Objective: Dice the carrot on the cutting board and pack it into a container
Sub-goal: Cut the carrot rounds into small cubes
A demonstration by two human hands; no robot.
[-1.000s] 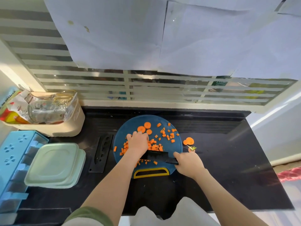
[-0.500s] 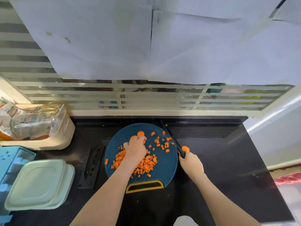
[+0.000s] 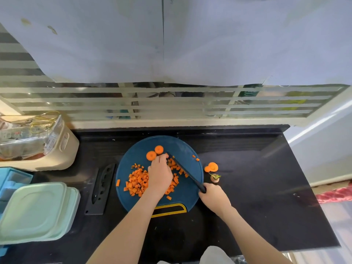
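Step in hand, I'd say: dicing nearly done, nothing packed yet. Right hand (image 3: 214, 196) has its fingers wrapped round the handle of the black knife (image 3: 182, 169). The blade runs diag. across the blue cutting board (image 3: 190, 147), tip by the left fingertips. Left hand (image 3: 160, 175) lies palm-down over the diced carrot (image 3: 137, 181), fingers bent down next to the blade; can't tell if they pinch a piece. Two uncut rounds (image 3: 151, 155) sit on the board just beyond that hand. More rounds (image 3: 211, 167) & a stem end (image 3: 215, 177) lie off the board on the dark worktop (image 3: 257, 187). Mint container (image 3: 36, 210) sits well apart at left, lid on.

To do it well: tuck fingertips back, knuckles toward blade; short cuts, tip down. Bring the two rounds in, stack, cut strips then crosswise. Fetch the strays off the worktop too. Risk: loose dice skid off the edge, so sweep w/ the blade's spine toward the pile, not the rim. Open the container before scooping.
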